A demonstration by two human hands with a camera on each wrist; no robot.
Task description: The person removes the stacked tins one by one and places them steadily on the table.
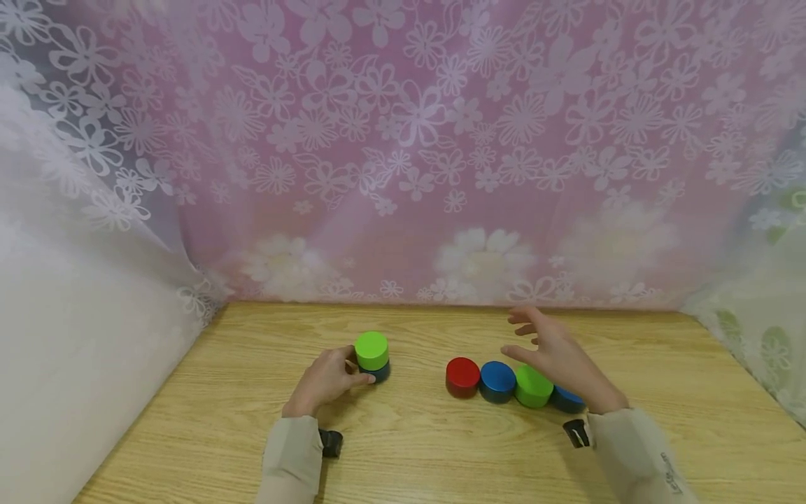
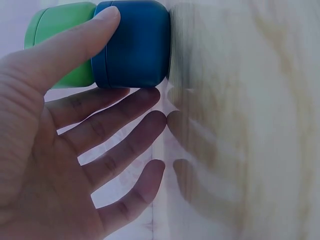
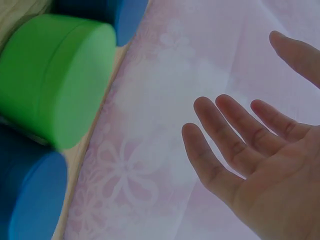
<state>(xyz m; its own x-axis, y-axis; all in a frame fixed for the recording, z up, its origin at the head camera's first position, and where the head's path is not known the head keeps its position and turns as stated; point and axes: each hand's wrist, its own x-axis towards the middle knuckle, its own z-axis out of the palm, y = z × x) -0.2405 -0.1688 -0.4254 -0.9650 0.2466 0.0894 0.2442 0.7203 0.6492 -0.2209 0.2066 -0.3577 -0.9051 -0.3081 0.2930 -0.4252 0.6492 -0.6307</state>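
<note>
Reporting with 12 o'clock taken as straight away from the wearer. The left hand (image 1: 327,378) lightly clasps the dark blue cylinder (image 1: 382,372) at the base of a two-piece stack, thumb on the near side and fingertips round the other. Upon it sits an upper green cylinder (image 1: 371,350); the stack's long axis is upright, and it stands on the wooden table (image 1: 403,448) at 2 o'clock from that palm.

The right hand (image 1: 557,357) grasps nothing: fingers spread and relaxed, raised above the row and apart from every piece, as the right wrist view confirms. The row runs from the red cylinder (image 1: 462,378) through the middle blue cylinder (image 1: 497,383) and the row's green cylinder (image 1: 533,388) to the end blue cylinder (image 1: 569,402), partly hidden by the hand. Its line points between 3 and 4 o'clock.

Governing relation, in judgement: the right hand is nearer the row, with its green piece at 7 o'clock and the red between 8 and 9; the stack lies at 9, well apart.
</note>
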